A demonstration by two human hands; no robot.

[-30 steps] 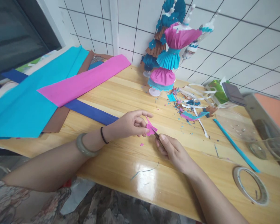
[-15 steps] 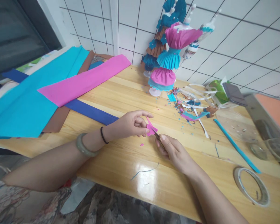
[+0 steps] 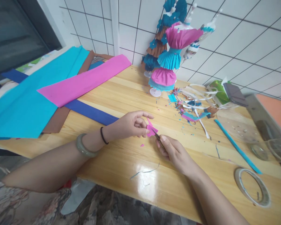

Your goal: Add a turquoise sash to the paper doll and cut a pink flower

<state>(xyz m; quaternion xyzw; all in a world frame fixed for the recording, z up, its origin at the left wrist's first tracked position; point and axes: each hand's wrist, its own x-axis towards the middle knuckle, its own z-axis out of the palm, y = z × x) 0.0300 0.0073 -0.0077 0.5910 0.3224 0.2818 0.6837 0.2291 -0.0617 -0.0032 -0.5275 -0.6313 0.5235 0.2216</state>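
A small piece of pink crepe paper [image 3: 151,131] is pinched between the fingertips of my left hand [image 3: 134,125], above the middle of the wooden table. My right hand [image 3: 174,151] is closed around a pair of small scissors [image 3: 158,137], and the dark blades reach the paper's edge. Most of the scissors' handle is hidden by my fingers. A pink scrap [image 3: 142,145] lies on the table just below the paper. Thin blue strands [image 3: 145,171] rest nearer the front edge.
Pink [image 3: 89,79] and turquoise crepe sheets [image 3: 25,100] overlap at the left. Ruffled paper dresses [image 3: 165,59] stand against the tiled wall. Paper scraps [image 3: 189,103] lie in a heap to their right. A tape roll [image 3: 239,175] and a turquoise strip [image 3: 239,147] are at the right.
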